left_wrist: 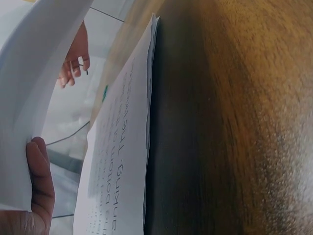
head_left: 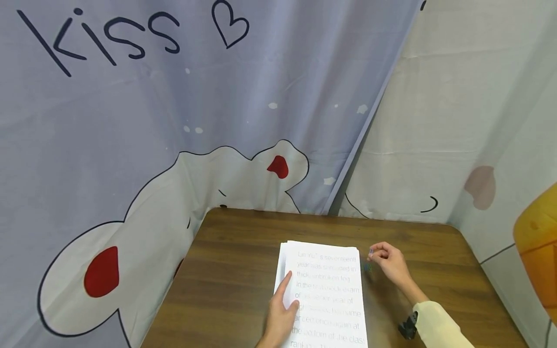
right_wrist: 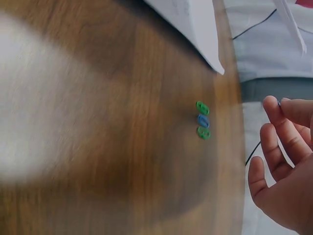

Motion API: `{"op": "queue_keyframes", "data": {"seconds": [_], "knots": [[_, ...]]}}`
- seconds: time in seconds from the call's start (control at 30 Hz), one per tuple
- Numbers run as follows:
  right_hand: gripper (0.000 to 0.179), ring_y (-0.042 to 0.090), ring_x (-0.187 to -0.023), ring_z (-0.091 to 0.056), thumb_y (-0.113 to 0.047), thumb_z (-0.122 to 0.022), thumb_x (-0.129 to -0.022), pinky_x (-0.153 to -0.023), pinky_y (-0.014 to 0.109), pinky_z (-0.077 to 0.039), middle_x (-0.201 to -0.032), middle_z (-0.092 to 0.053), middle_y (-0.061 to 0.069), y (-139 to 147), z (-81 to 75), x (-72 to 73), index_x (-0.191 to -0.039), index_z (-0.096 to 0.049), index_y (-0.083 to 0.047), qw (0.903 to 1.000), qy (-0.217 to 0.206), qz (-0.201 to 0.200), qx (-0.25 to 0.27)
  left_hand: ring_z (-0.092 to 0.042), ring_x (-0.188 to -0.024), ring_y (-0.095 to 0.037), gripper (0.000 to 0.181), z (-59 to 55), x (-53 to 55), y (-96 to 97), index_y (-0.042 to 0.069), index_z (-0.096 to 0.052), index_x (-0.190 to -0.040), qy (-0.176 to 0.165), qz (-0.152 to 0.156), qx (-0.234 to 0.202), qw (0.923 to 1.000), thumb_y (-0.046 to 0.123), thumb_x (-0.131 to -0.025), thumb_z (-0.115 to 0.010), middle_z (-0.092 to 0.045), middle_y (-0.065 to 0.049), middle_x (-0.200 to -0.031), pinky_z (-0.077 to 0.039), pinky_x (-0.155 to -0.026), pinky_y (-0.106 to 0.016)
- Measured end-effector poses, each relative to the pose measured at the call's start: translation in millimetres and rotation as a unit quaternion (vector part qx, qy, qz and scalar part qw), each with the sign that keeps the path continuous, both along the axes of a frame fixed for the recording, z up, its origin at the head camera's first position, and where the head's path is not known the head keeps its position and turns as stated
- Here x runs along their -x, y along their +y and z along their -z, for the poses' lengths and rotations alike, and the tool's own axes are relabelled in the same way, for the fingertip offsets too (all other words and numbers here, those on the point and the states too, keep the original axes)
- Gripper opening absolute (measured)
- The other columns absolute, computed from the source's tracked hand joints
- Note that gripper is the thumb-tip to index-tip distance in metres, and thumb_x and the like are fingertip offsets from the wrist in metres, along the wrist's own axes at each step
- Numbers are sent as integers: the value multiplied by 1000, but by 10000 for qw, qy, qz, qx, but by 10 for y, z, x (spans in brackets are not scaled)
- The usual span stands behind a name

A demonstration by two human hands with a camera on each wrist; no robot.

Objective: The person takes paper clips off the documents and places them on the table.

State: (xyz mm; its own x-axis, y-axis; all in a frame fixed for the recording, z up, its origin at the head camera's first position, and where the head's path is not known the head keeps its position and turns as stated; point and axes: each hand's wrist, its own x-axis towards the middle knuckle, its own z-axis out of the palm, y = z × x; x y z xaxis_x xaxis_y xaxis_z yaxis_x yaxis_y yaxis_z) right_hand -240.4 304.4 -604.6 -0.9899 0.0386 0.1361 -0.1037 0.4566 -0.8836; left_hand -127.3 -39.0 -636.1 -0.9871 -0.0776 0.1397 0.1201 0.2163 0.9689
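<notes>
My left hand (head_left: 280,314) grips the left side of some white printed sheets (head_left: 328,290). In the left wrist view its fingers (left_wrist: 43,176) curl round the edge of raised paper (left_wrist: 24,107), above a printed stack (left_wrist: 120,142) that lies lower. To the right of the sheets, my right hand (head_left: 391,263) pinches a small bluish paper clip (head_left: 371,252) between thumb and index finger; most of it is hidden by the fingertips. On the table beneath it lie a green clip (right_wrist: 202,107), a blue clip (right_wrist: 203,121) and another green clip (right_wrist: 203,132), close together.
The brown wooden table (head_left: 217,285) ends at a patterned curtain (head_left: 174,116) behind and a pale curtain (head_left: 435,121) at the right. A small black device (head_left: 408,326) sits at my right wrist. A yellow-orange shape (head_left: 539,251) shows at the right edge.
</notes>
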Motion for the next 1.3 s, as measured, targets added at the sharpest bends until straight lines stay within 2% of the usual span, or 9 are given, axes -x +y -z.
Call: {"op": "queue_keyframes", "data": {"seconds": [0.17,0.23,0.33,0.57,0.67,0.83,0.93,1.13,1.3], "knots": [[23,30,-87,-76,1,-69,-96,-70,19,-54,-88,-79,14,98,45,-17,-118,-65,8,9997,-232,-7,-31,-46,-149,-39,85,-5,-11,-21,14,-54,-156,228,-102,53,9997,-19,-78,-67,-54,-15,-158,-28,-122,-19],[24,31,-88,-77,-1,-69,-97,-71,20,-54,-90,-79,14,129,55,-27,-119,-64,6,9995,-297,-13,-61,-46,-149,-39,85,-9,-16,-28,14,-54,-155,242,-114,37,9996,-19,-78,-67,-55,-15,-158,-27,-119,-14],[27,31,-89,-77,-3,-70,-97,-71,21,-53,-92,-80,15,166,63,-43,-121,-64,6,9993,-351,-49,-95,-45,-149,-39,85,-15,-18,-38,15,-53,-156,222,-117,67,9997,-19,-79,-67,-54,-14,-159,-27,-120,-15],[26,30,-89,-78,-4,-73,-95,-68,22,-51,-90,-80,16,247,98,-79,-119,-66,4,9984,-489,-49,-267,-44,-151,-33,86,-27,8,-83,17,-51,-158,-8,-101,94,9999,-19,-81,-65,-52,-10,-161,-30,-126,-48],[24,28,-89,-77,-4,-71,-97,-68,22,-50,-91,-80,16,273,120,-75,-118,-65,4,9980,-556,-53,-311,-45,-150,-33,86,-29,21,-115,17,-50,-158,-38,-110,111,9999,-20,-82,-65,-52,-10,-161,-32,-125,-53],[20,22,-87,-72,-3,-66,-99,-65,23,-45,-93,-78,16,304,186,-58,-117,-61,3,9967,-727,-35,-369,-45,-150,-30,84,-29,20,-149,15,-51,-158,-82,-154,90,9998,-20,-83,-65,-52,-10,-161,-32,-127,-40],[19,22,-86,-72,-2,-65,-99,-66,23,-48,-93,-78,15,322,234,-44,-117,-61,3,9961,-792,-23,-384,-45,-150,-29,84,-17,15,-155,15,-51,-157,-74,-176,104,9998,-20,-82,-65,-52,-8,-161,-30,-126,-31],[18,18,-81,-70,-3,-68,-97,-66,24,-50,-89,-77,12,326,270,-16,-114,-64,2,9961,-743,-42,-481,-46,-150,-29,84,0,9,-171,17,-52,-157,-60,-175,108,9998,-19,-82,-65,-53,-8,-161,-30,-125,-28],[16,13,-72,-64,-4,-73,-95,-65,24,-47,-81,-75,11,313,292,9,-109,-67,1,9958,-622,-175,-644,-46,-150,-31,85,7,10,-191,17,-50,-158,-72,-178,76,9998,-19,-82,-64,-52,-10,-161,-32,-125,-33]]}}
